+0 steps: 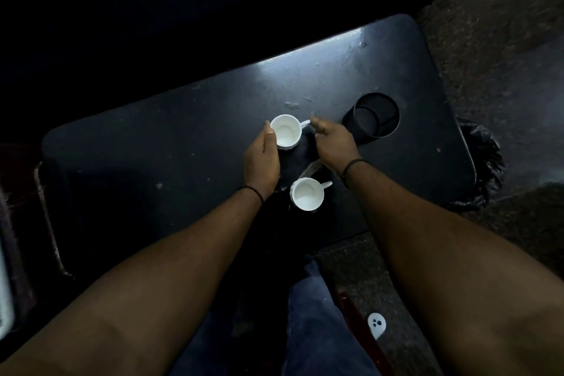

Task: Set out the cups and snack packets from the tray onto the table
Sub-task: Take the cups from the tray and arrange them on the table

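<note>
A dark, scuffed rectangular table (183,162) fills the middle of the head view, dimly lit; on it, near its right end, stands a black cylindrical mesh holder (374,117), upright and open at the top, and it serves here as the landmark. Just left of the holder sits a small white ceramic cup with a handle (286,132), upright and empty, its handle turned towards the holder; the left hand (262,159) lies against the cup's far-from-holder side, fingers curved along the wall and touching the rim; how firmly it holds cannot be told. The right hand (334,143) hovers between that cup and the holder, fingers curled at the cup's handle; whether it actually pinches the handle cannot be told in the gloom. A second white ceramic cup (307,194), also upright and empty, stands nearer the person than the holder and to its left, apart from both hands; the surface under the two cups looks darker than the table, but a tray edge cannot be made out. Each wrist wears a thin dark band.
</note>
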